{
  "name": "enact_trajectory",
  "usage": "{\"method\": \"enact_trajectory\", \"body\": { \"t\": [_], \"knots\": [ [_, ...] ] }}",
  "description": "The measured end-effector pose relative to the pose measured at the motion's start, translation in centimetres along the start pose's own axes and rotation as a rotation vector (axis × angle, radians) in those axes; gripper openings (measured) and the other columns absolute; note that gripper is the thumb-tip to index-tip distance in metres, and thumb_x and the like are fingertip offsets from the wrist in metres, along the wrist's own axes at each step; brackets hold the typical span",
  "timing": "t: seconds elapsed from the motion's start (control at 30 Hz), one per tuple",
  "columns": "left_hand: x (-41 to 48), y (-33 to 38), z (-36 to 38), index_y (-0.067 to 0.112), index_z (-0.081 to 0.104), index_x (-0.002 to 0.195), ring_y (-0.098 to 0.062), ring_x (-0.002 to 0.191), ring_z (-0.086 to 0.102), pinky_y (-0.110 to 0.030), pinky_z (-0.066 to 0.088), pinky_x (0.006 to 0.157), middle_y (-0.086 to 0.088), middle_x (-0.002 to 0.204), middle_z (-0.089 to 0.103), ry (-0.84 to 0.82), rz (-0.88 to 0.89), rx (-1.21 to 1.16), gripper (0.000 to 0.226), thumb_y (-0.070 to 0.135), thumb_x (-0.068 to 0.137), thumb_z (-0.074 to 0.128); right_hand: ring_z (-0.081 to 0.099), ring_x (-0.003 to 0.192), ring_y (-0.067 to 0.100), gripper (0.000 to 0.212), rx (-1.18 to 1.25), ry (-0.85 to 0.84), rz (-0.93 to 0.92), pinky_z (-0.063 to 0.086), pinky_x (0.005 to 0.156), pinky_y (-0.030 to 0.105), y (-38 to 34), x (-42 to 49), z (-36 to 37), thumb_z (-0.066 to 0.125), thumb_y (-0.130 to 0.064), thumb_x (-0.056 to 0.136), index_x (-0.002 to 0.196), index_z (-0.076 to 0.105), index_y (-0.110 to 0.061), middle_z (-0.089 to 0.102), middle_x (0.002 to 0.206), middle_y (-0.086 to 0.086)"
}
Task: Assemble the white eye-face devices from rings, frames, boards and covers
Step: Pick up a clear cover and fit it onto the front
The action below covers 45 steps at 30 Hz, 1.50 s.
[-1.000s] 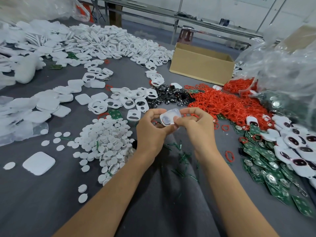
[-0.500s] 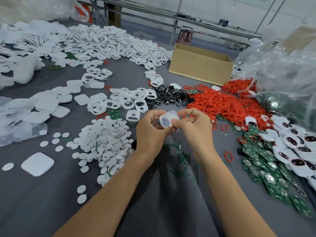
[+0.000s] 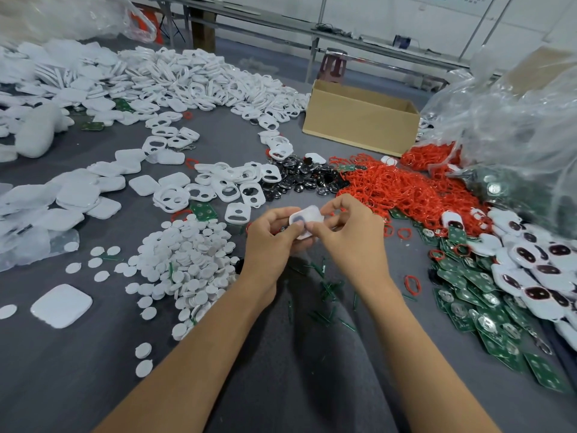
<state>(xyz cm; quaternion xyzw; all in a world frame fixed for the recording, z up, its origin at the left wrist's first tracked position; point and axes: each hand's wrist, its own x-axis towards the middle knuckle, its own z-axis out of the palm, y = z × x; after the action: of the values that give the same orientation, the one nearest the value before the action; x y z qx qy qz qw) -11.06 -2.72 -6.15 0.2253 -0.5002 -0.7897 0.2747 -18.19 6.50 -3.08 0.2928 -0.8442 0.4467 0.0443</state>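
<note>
- The left hand (image 3: pixel 268 242) and right hand (image 3: pixel 351 237) meet at one white device (image 3: pixel 307 218), each grip pinching it with the fingertips.
- The device is held above the grey table (image 3: pixel 78 370), between the white discs (image 3: pixel 184 260) and the red rings (image 3: pixel 396 189).

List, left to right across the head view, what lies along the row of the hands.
White square cover → pile of white round discs → left hand → held white device → right hand → loose red ring → green circuit boards → eye-face devices.
</note>
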Motion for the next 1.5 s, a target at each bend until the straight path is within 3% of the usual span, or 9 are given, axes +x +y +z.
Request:
{"method": "enact_trajectory", "body": {
  "t": [0.27,0.47,0.6,0.7,0.93,1.03,1.17,1.33,1.5],
  "knots": [
    [0.1,-0.1,0.0,0.002,0.062,0.102,-0.011,0.070,0.071,-0.021,0.058,0.066,-0.009,0.085,0.072,0.021,-0.010,-0.033,0.011,-0.003,0.093,0.057,0.058,0.065,0.013,0.019,-0.098,-0.007,-0.093,0.048,0.066,0.034,0.2,0.1,-0.2,0.078,-0.024,0.075,0.086,0.065,-0.016,0.060,0.063,-0.008],
    [0.1,0.1,0.2,-0.004,0.062,0.105,-0.018,0.079,0.071,-0.024,0.060,0.070,-0.012,0.091,0.071,0.033,-0.046,-0.083,0.015,-0.007,0.091,0.057,0.056,0.062,0.015,0.020,-0.120,0.043,-0.168,0.044,0.063,0.034,0.8,0.5,-0.7,0.065,-0.029,0.089,0.075,0.067,-0.014,0.064,0.065,-0.002],
    [0.1,0.0,0.2,-0.001,0.063,0.104,-0.016,0.077,0.071,-0.022,0.059,0.068,-0.011,0.089,0.071,0.011,-0.040,-0.032,0.017,-0.009,0.089,0.058,0.062,0.067,0.013,0.016,-0.001,0.046,-0.062,0.044,0.065,0.025,1.1,0.7,-0.8,0.066,-0.026,0.089,0.078,0.069,-0.015,0.066,0.069,-0.003],
    [0.1,-0.1,0.1,-0.004,0.063,0.108,-0.016,0.081,0.069,-0.024,0.060,0.071,-0.015,0.095,0.070,-0.024,-0.030,0.046,0.019,-0.008,0.089,0.059,0.066,0.068,0.022,0.017,0.145,-0.025,0.051,0.047,0.066,0.029,1.2,0.8,-0.6,0.065,-0.027,0.090,0.084,0.071,-0.013,0.066,0.068,0.000],
    [0.2,-0.3,0.0,-0.003,0.065,0.110,-0.020,0.082,0.070,-0.027,0.060,0.075,-0.016,0.096,0.072,-0.053,-0.028,0.084,0.020,-0.003,0.090,0.061,0.052,0.044,0.008,0.011,0.395,-0.152,0.180,0.041,0.046,0.020,1.6,0.7,-0.7,0.065,-0.009,0.090,0.084,0.071,-0.003,0.061,0.054,0.001],
    [0.2,-0.4,0.0,-0.003,0.066,0.108,-0.015,0.077,0.071,-0.025,0.060,0.072,-0.014,0.091,0.072,-0.055,-0.032,0.077,0.018,-0.002,0.091,0.059,0.056,0.053,0.012,0.008,0.216,-0.108,0.109,0.047,0.056,0.027,1.8,0.9,-0.4,0.066,-0.009,0.088,0.082,0.072,-0.012,0.065,0.062,0.001],
    [0.2,-0.5,0.1,-0.003,0.066,0.107,-0.012,0.073,0.069,-0.025,0.060,0.072,-0.015,0.091,0.072,-0.071,-0.035,0.079,0.018,-0.003,0.090,0.060,0.059,0.065,0.010,0.008,-0.013,-0.014,-0.043,0.045,0.064,0.024,1.8,0.6,0.2,0.066,-0.014,0.086,0.081,0.071,-0.017,0.066,0.069,-0.006],
    [0.1,-0.5,0.0,0.001,0.066,0.102,-0.011,0.068,0.070,-0.024,0.059,0.063,-0.008,0.084,0.072,-0.056,-0.017,0.063,0.016,-0.007,0.091,0.058,0.063,0.070,0.017,0.008,0.029,-0.095,-0.039,0.049,0.066,0.030,1.6,0.6,0.0,0.067,-0.017,0.086,0.082,0.071,-0.022,0.066,0.071,-0.007],
    [-0.3,-0.4,0.0,0.012,0.066,0.106,-0.015,0.074,0.070,-0.025,0.058,0.063,-0.007,0.098,0.072,-0.153,0.027,0.114,0.030,-0.006,0.082,0.070,0.060,0.058,0.020,0.010,0.177,-0.093,0.094,0.048,0.058,0.031,1.7,0.7,-0.2,0.065,-0.006,0.085,0.083,0.071,-0.014,0.064,0.064,0.000]
  ]
}}
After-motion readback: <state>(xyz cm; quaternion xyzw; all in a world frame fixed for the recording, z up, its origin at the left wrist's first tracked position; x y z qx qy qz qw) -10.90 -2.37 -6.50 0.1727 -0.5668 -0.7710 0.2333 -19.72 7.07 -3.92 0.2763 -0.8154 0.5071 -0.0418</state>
